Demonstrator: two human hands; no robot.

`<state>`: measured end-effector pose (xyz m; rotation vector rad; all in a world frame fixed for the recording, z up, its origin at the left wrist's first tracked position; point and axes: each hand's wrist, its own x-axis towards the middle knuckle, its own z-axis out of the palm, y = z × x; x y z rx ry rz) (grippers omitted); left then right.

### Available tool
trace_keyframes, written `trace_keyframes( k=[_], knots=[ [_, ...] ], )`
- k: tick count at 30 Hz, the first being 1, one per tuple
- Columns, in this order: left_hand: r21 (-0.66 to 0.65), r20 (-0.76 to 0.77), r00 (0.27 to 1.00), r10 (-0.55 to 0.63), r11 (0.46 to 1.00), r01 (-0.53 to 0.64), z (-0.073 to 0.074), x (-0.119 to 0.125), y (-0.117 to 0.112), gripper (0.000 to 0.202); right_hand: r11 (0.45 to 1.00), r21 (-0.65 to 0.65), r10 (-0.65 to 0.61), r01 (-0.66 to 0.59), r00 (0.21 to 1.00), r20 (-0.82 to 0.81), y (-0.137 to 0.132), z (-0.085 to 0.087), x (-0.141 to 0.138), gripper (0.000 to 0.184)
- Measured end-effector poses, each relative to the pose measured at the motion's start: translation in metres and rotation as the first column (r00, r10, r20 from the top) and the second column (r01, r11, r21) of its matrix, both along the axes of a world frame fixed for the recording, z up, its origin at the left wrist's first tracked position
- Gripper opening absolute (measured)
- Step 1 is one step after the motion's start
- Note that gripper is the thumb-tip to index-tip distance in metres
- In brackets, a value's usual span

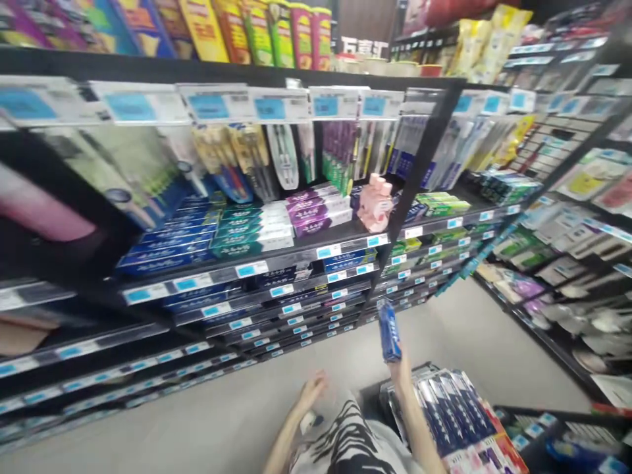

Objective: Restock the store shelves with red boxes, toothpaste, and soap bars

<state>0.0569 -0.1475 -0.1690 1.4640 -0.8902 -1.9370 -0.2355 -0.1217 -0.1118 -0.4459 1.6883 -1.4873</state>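
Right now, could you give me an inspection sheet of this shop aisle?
Surface: pale grey floor of the aisle.
Job's things: slim blue cardboard carton, raised, roughly upright.
Clutter: dark bin holding blue packs, beside the right arm.
Grip: right hand shut on the carton; left hand open, blurred.
Cables: nothing seen.
Surroundings: black metal shelves of stacked boxes; pink bottle pack on one.

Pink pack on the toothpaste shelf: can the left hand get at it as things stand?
Probably yes. The left hand looks empty and open, and the pink pack stands at the front edge of the shelf with nothing before it. The hand is low, though, so it would need a long reach up.
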Motion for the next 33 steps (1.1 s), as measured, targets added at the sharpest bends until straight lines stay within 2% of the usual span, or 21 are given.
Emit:
trace_keyframes(
  k=[3,4,6,8,9,11,13,14,17,19,23,27,30,33],
  knots=[
    [0.011,-0.271,0.954,0.126,0.992,-0.128,0.022,-0.018,-0.012,0.066,0.989,-0.019,0.149,-0.148,0.975,0.166,-0.013,0.006,0.062,0.053],
    [0.023,-0.396,0.902,0.175,0.983,-0.181,0.031,-0.02,-0.013,0.069,0.968,-0.033,0.248,-0.247,0.938,0.241,-0.012,0.008,0.078,0.051],
    [0.064,-0.613,0.74,0.277,0.951,-0.303,0.051,-0.02,-0.013,0.072,0.894,-0.069,0.437,-0.444,0.823,0.362,-0.006,0.015,0.102,0.046],
    [0.132,-0.695,0.603,0.391,0.894,-0.428,0.069,-0.013,-0.009,0.072,0.819,-0.09,0.545,-0.567,0.718,0.432,-0.001,0.022,0.114,0.044],
    [0.174,-0.696,0.557,0.454,0.859,-0.482,0.075,-0.008,-0.007,0.069,0.789,-0.105,0.579,-0.605,0.677,0.455,0.0,0.025,0.117,0.046],
    [0.237,-0.655,0.508,0.56,0.79,-0.566,0.085,0.001,-0.001,0.063,0.745,-0.155,0.632,-0.649,0.614,0.472,0.001,0.033,0.118,0.055],
    [0.253,-0.626,0.49,0.607,0.752,-0.609,0.09,0.009,0.005,0.06,0.72,-0.204,0.676,-0.663,0.605,0.421,-0.001,0.04,0.115,0.059],
    [0.248,-0.624,0.485,0.613,0.743,-0.621,0.092,0.011,0.007,0.06,0.734,-0.208,0.67,-0.647,0.64,0.375,-0.002,0.043,0.113,0.057],
    [0.231,-0.622,0.5,0.602,0.752,-0.617,0.096,0.013,0.014,0.062,0.829,-0.167,0.56,-0.534,0.781,0.276,-0.004,0.047,0.107,0.044],
    [0.217,-0.62,0.528,0.581,0.773,-0.596,0.099,0.013,0.015,0.062,0.868,-0.141,0.497,-0.477,0.823,0.275,-0.004,0.048,0.104,0.042],
    [0.172,-0.61,0.584,0.537,0.808,-0.563,0.107,0.011,0.013,0.058,0.889,-0.114,0.456,-0.443,0.835,0.308,0.0,0.046,0.103,0.043],
    [0.119,-0.595,0.633,0.495,0.833,-0.54,0.113,0.01,0.007,0.056,0.882,-0.099,0.468,-0.461,0.831,0.301,0.002,0.045,0.103,0.045],
    [0.103,-0.594,0.641,0.486,0.836,-0.539,0.114,0.012,0.006,0.055,0.883,-0.098,0.464,-0.459,0.822,0.33,-0.001,0.043,0.104,0.05],
    [0.076,-0.622,0.647,0.44,0.857,-0.509,0.114,0.017,0.009,0.052,0.877,-0.101,0.466,-0.47,0.782,0.414,-0.003,0.044,0.104,0.059]
  ],
)
